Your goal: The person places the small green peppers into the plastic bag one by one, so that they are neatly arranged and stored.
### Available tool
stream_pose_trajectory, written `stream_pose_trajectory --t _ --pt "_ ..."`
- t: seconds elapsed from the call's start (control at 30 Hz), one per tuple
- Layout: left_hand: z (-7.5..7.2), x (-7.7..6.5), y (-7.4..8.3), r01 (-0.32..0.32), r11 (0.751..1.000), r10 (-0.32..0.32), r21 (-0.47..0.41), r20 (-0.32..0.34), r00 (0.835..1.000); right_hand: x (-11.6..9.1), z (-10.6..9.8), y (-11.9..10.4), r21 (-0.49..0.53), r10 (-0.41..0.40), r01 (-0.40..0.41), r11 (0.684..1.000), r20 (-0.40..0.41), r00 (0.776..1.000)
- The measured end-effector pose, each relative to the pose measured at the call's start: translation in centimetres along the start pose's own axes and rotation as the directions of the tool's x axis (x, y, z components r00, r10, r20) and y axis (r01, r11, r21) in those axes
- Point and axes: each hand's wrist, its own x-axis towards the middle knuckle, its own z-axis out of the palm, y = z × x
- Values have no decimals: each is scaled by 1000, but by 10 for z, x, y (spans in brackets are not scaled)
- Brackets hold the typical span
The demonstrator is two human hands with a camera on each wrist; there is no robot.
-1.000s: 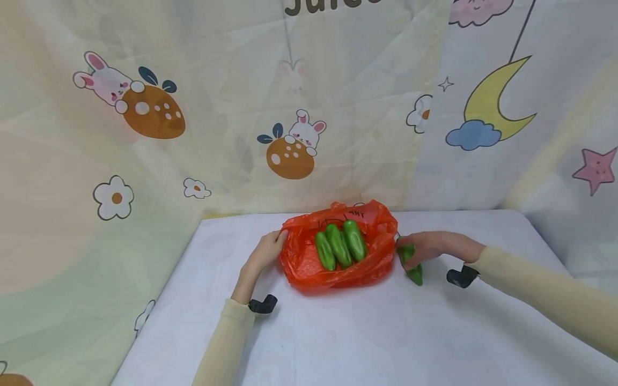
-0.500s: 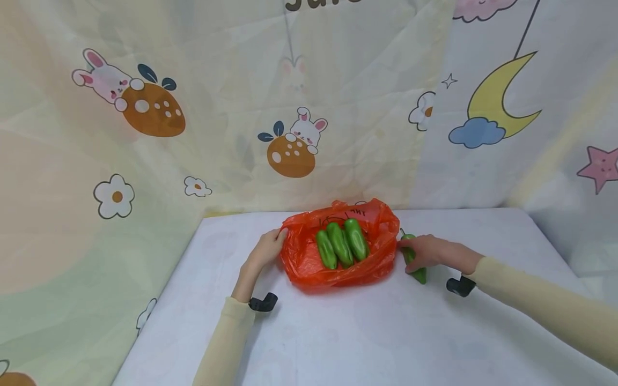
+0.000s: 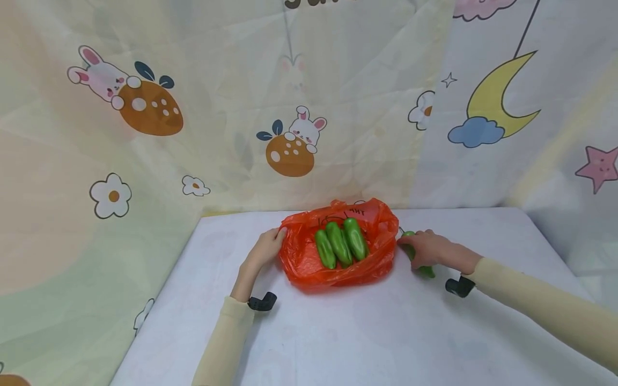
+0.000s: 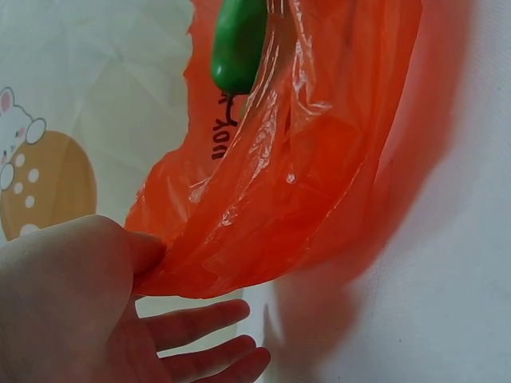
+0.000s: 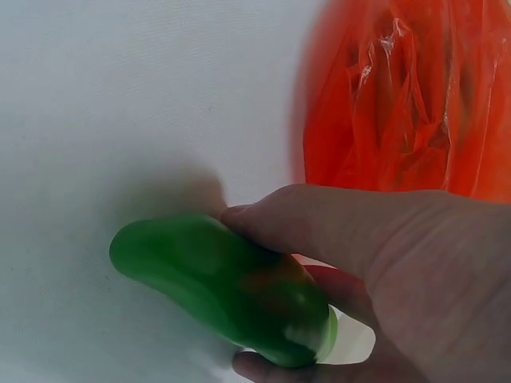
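A red plastic bag (image 3: pixel 314 279) lies with its mouth spread wide, and three smooth green peppers (image 3: pixel 339 244) rest side by side inside it. My left hand (image 3: pixel 265 248) pinches the bag's left edge between thumb and index finger; in the left wrist view its other fingers (image 4: pixel 204 319) stretch out below the plastic. Just right of the bag, my right hand (image 3: pixel 429 250) grips another green pepper (image 3: pixel 426 272), its thin stem pointing toward the back. The right wrist view has the thumb on one side of this pepper (image 5: pixel 207 271) and a fingertip on the other.
Everything stands on a white-covered table (image 3: pixel 338 338). Behind it hangs a pale cloth backdrop (image 3: pixel 217 134) printed with rabbits, flowers and a moon. Each wrist wears a small black camera, as on the left (image 3: pixel 262 302) and the right (image 3: pixel 460 287).
The pepper in my right hand has turned, its lower tip swinging to the right, and the hand has shifted slightly right. My left hand and the bag have stayed in place.
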Motion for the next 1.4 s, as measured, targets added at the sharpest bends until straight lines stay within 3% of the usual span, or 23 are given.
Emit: stream_pose_trajectory --t 0.47,1.0,1.4 --pt "-3 -1 1 1 1000 -1 7 2 1000 -6 -13 -2 15 -19 19 1000 18 1000" --pt "-1 -4 -2 16 1000 -16 -6 9 1000 -9 -25 -2 47 18 -21 999 69 997" --pt "-4 -2 3 15 1000 -14 22 -7 1000 -8 -51 5 49 -34 33 998 23 999"
